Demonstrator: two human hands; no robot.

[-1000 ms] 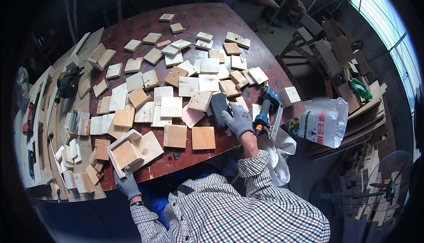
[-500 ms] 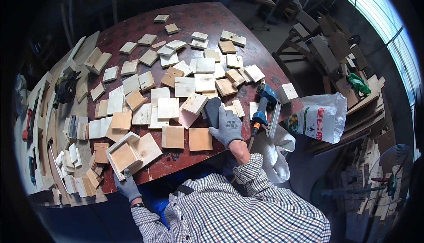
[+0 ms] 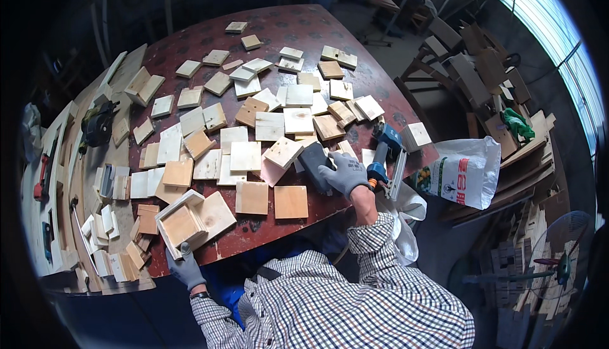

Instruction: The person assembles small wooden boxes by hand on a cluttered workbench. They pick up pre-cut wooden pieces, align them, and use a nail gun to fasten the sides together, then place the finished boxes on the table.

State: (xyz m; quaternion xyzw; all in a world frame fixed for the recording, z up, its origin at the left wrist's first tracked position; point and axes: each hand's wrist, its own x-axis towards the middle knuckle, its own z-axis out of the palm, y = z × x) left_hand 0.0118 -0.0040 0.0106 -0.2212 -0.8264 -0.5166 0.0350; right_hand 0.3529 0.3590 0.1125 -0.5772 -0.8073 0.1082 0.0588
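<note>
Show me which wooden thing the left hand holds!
The wooden box at the near-left of the table: the left hand grips it, and raised walls set it apart from flat boards.

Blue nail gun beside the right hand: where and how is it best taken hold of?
Probably by its grey handle, the right hand coming from the left: the slim handle runs along that side, while the silver rail flanks it on the right.
</note>
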